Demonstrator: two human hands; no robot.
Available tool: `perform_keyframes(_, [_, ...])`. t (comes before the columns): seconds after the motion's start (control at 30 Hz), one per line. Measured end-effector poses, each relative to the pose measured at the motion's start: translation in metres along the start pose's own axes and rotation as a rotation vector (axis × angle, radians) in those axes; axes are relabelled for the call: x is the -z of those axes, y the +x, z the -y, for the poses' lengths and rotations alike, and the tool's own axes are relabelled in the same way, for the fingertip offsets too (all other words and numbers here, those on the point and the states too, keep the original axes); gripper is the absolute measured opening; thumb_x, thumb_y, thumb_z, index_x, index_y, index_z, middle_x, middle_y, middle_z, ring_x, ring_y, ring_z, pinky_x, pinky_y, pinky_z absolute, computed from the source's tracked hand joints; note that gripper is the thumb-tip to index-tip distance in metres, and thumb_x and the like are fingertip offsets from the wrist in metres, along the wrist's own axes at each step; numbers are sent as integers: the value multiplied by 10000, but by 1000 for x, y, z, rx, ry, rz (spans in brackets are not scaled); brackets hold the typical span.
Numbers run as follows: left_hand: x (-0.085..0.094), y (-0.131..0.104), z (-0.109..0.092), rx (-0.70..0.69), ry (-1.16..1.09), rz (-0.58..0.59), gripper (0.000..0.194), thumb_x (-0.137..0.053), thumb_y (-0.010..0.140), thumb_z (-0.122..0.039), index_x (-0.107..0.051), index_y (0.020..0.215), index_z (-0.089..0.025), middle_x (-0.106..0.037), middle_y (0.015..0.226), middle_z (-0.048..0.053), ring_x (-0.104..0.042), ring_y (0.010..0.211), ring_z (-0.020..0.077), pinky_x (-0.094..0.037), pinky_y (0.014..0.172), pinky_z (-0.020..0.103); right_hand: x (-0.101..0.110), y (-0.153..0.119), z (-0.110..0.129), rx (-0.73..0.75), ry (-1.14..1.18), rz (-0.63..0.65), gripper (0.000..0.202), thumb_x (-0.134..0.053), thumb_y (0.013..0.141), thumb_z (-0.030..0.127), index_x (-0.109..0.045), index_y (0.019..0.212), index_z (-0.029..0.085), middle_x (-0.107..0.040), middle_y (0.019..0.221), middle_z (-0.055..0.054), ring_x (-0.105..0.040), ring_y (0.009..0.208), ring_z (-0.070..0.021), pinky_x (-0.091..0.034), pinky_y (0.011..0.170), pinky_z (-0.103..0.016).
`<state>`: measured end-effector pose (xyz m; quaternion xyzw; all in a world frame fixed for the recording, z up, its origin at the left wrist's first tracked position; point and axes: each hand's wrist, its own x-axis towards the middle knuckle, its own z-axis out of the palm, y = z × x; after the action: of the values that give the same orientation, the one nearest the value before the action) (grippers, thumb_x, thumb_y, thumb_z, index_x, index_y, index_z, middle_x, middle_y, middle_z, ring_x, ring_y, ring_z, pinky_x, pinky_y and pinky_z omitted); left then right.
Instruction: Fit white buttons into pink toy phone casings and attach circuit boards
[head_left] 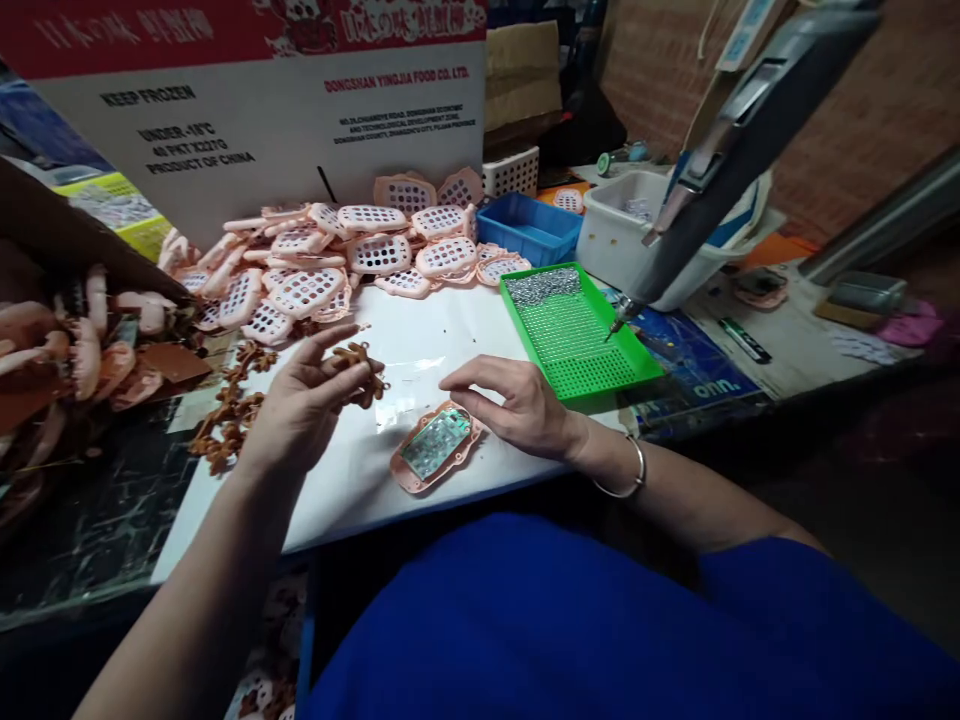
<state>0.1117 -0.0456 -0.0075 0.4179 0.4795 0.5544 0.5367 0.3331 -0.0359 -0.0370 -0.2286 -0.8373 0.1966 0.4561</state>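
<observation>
Presently, your left hand point(304, 395) pinches a brown piece point(360, 372); your right hand point(529, 405), half curled, is beside 1 pink shell point(399, 468), its hold I cannot tell.

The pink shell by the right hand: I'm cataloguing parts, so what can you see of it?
The pink shell looks like plastic: elongated, with an uneven, wavy rim. It lies open side up, slanting on the white work surface. Inside sits a green circuit board with a shiny, pale-patched face. The right hand is at its upper right end; whether they touch is unclear.
</observation>
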Motion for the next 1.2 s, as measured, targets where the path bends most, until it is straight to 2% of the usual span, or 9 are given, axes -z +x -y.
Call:
perform_keyframes(0.17, [-26, -11, 23, 145, -51, 131, 574, -890, 507, -246, -658, 1029, -191, -712, 698, 23, -662, 643, 149, -499, 576, 220, 6, 3, -2, -59, 3, -27, 160, -505, 911, 147, -653, 966, 121, -711, 931, -63, -650, 861, -99, -522, 789, -233])
perform_keyframes(0.33, [-37, -16, 35, 103, -29, 123, 354, -861, 580, -272, -680, 871, -186, -721, 757, 26, -667, 671, 143, -514, 610, 225, 8, -6, -5, -75, 20, -58, 140, -521, 907, 148, -655, 938, 121, -709, 905, -53, -647, 831, -93, -521, 775, -228])
perform_keyframes(0.53, [-41, -21, 39, -4, 115, 134, 410, -828, 623, -294, -639, 973, -196, -692, 781, 2, -651, 687, 133, -528, 667, 249, 8, -13, -7, -113, 35, -70, 147, -529, 920, 197, -642, 979, 124, -683, 916, -48, -618, 782, -85, -519, 780, -228])
perform_keyframes(0.63, [-39, -23, 37, -67, 352, 299, 749, -769, 686, -323, -425, 1342, -210, -675, 760, -7, -643, 656, 154, -512, 606, 269, 11, -11, -9, -92, 49, 84, 329, -554, 914, 291, -558, 1209, 147, -619, 1142, -90, -594, 852, -108, -515, 838, -277])
perform_keyframes(0.73, [-39, -25, 33, -245, 632, 423, 916, -682, 769, -332, -141, 1496, -201, -651, 716, -21, -590, 581, 143, -461, 540, 259, 17, -7, -8, -61, 84, 313, 472, -539, 922, 304, -434, 1357, 155, -616, 1126, -87, -578, 904, -130, -488, 867, -299])
perform_keyframes(0.8, [-40, -25, 29, -362, 745, 428, 922, -653, 798, -334, -84, 1511, -204, -651, 721, -14, -567, 568, 144, -453, 544, 267, 21, -5, -6, -79, 75, 374, 366, -510, 934, 257, -504, 1277, 128, -638, 1012, -70, -574, 889, -129, -466, 849, -281])
perform_keyframes(0.9, [-41, -26, 26, -438, 852, 385, 878, -619, 834, -348, -81, 1517, -230, -672, 816, 21, -591, 632, 170, -490, 629, 310, 24, -4, -3, -171, 15, 399, 140, -537, 899, 207, -614, 968, 113, -631, 887, -48, -554, 807, -118, -439, 779, -261])
perform_keyframes(1.03, [-34, -30, 38, -593, 898, 212, 875, -665, 794, -387, -172, 1504, -249, -628, 1130, 110, -597, 982, 274, -466, 882, 436, 18, -13, -5, -467, 111, 214, 130, -632, 781, 225, -533, 747, 148, -577, 739, 13, -515, 688, -89, -421, 688, -238])
perform_keyframes(1.2, [-17, -43, 73, -476, 983, 230, 996, -721, 740, -448, -126, 1513, -247, -555, 1258, 152, -550, 1091, 347, -451, 892, 494, 0, -31, -12, -756, 345, -17, 217, -666, 703, 275, -519, 814, 162, -559, 702, 47, -514, 639, -71, -424, 646, -227])
